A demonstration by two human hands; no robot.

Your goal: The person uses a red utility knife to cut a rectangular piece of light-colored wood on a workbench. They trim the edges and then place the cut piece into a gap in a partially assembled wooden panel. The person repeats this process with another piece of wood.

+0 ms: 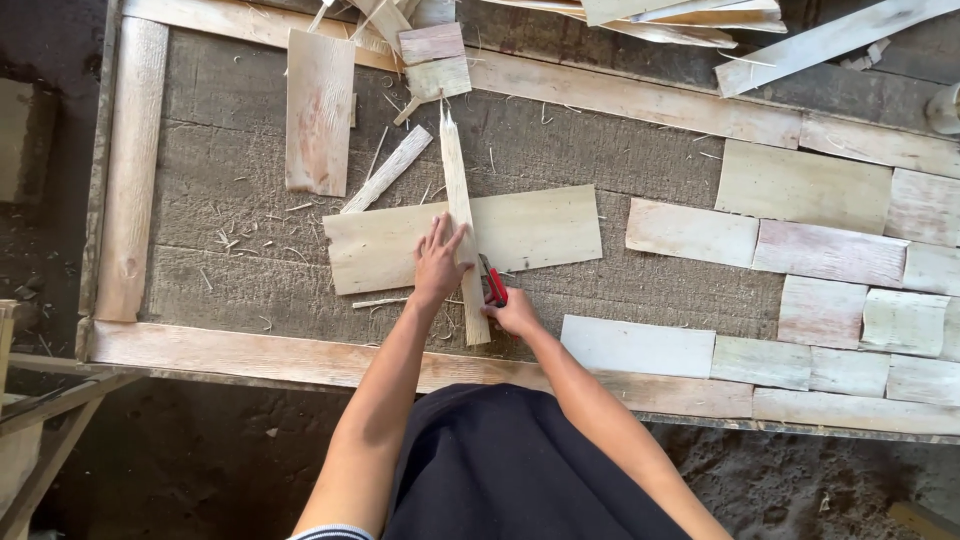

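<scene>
Pressing a long wooden slat (459,210) flat against a wide sheet (530,232) of pale veneer, a person leans over a rough workbench (250,170), the left hand (440,262) spread with fingers wide across the slat and the sheet beneath it. The right hand (513,312) is wrapped around a red-handled knife (493,282), its blade end resting against the slat's right edge, just beside the left hand's fingertips. The slat runs upright from below the hands to a splintered tip well beyond the fingers, crossing the sheet at a slight tilt. A thinner strip (390,168) lies slanted to the upper left of the fingers, and a taller board (319,110) stands farther off in the same direction. To the right of the knife hand, pale rectangular pieces (800,250) lie edge to edge in rows, like tiles. More offcuts (690,25) are heaped at the far side of the bench, well apart from both hands. Shavings litter the dark surface around the sheet.
</scene>
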